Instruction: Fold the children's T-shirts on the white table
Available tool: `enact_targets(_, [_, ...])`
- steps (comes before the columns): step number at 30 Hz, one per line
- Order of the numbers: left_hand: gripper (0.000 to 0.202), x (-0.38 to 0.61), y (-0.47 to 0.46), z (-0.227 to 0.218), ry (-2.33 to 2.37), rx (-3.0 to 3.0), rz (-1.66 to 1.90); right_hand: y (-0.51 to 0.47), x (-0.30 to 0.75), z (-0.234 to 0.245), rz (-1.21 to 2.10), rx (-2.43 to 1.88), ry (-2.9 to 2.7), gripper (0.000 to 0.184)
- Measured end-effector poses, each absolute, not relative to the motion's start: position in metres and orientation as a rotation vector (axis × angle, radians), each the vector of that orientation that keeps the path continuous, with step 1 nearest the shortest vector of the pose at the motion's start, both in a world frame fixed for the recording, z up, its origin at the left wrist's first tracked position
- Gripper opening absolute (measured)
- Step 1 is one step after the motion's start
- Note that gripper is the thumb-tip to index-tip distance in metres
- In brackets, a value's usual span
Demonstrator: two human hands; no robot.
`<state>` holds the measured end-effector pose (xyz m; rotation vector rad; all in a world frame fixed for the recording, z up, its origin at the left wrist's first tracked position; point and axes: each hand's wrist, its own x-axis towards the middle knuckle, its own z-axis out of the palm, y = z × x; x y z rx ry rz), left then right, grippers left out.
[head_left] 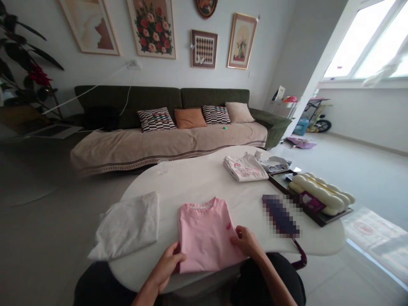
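A pink T-shirt (pixel 205 238), folded into a rough rectangle with its collar facing away, lies on the white table (pixel 178 178) in front of me. My left hand (pixel 168 261) grips its lower left edge, thumb on top and fingers beneath. On the opposite side, my right hand (pixel 247 241) pinches the right edge, just below a small dark pink mark. To the left lies a white garment (pixel 130 225), loosely laid out with a corner over the table edge. A folded white T-shirt (pixel 245 167) with a pink print rests farther back.
A dark tray (pixel 321 219) with a cream puffy case (pixel 321 191) stands at the table's right. Nearer me is a blurred-out dark object (pixel 282 216) with a strap. Behind the table is a green sofa (pixel 216 97) with several cushions.
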<state>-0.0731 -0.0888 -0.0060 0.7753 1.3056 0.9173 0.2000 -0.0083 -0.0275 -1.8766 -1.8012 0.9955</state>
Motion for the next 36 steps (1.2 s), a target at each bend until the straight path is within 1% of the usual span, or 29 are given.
enact_targets(2, [0.049,-0.068,-0.098,0.000,1.268,0.708,0.863,-0.013,0.211,-0.030,1.142,-1.837,-1.749,0.009])
enact_targets(4, [0.050,-0.063,-0.102,0.003,1.257,0.698,0.823,-0.016,0.217,-0.032,1.248,-1.815,-1.699,0.017])
enact_targets(7, [0.050,-0.056,-0.100,0.002,1.359,0.756,0.862,-0.015,0.216,-0.033,1.310,-1.794,-1.660,0.027])
enact_targets(9, [0.051,-0.053,-0.095,0.000,1.434,0.824,0.896,-0.012,0.211,-0.032,1.301,-1.779,-1.654,0.027])
enact_targets(12, [0.057,-0.049,-0.088,0.001,1.423,0.894,0.900,-0.005,0.206,-0.026,1.224,-1.763,-1.677,0.019])
enact_targets(14, [0.063,-0.048,-0.083,0.008,1.386,0.863,0.886,-0.002,0.208,-0.019,1.147,-1.751,-1.710,0.014])
enact_targets(16, [0.067,-0.044,-0.078,0.020,1.343,0.804,0.861,0.002,0.215,-0.008,1.084,-1.732,-1.736,0.012])
enact_targets(19, [0.074,-0.030,-0.068,0.040,1.246,0.784,0.815,0.009,0.234,0.013,1.053,-1.708,-1.751,0.019])
enact_targets(22, [0.075,-0.007,-0.049,0.056,1.170,0.844,0.791,0.023,0.259,0.035,1.037,-1.679,-1.763,0.028])
enact_targets(26, [0.073,0.027,-0.004,0.062,1.097,0.917,0.804,0.057,0.298,0.057,0.946,-1.683,-1.752,0.031])
enact_targets(30, [0.070,0.062,0.064,0.058,0.987,0.959,0.861,0.113,0.338,0.067,0.847,-1.692,-1.720,0.034])
enact_targets(34, [0.067,0.098,0.145,0.060,0.968,1.055,0.925,0.189,0.376,0.070,0.623,-1.682,-1.738,0.034])
enact_targets(36, [0.061,0.115,0.184,0.061,1.002,1.156,0.966,0.228,0.393,0.070,0.505,-1.681,-1.738,0.033])
